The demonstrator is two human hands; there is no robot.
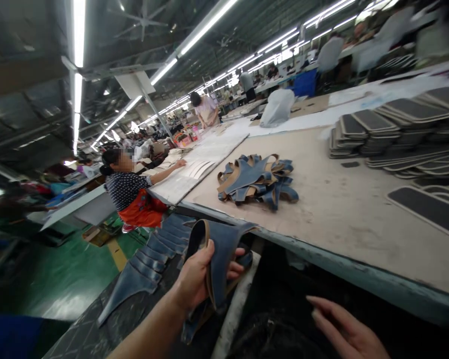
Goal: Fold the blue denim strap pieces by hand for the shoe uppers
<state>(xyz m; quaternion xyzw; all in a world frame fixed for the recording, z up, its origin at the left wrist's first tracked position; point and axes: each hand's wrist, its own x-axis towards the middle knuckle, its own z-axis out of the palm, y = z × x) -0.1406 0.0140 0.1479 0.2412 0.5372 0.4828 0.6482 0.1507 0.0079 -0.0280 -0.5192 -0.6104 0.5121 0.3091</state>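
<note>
One hand is loaded in the head view: the left hand [198,271] grasps blue leather pieces [224,244], thumb in front, fingers wrapped behind, probably to keep the floppy shapes together. Left of the grip, flat strips [144,262] overlap, seemingly so each edge stays exposed. The held leather extends above and below the grip; rightward, the right hand [347,326] is unclenched, visibly holding nothing.

bare left forearm [153,321] stretched out ahead of the person, left hand [200,274] closed in a grip, thumb [208,250] opposite curled fingertips [236,269], right hand [347,330] well apart, loosely open, fingers [327,313] extended inward
</note>
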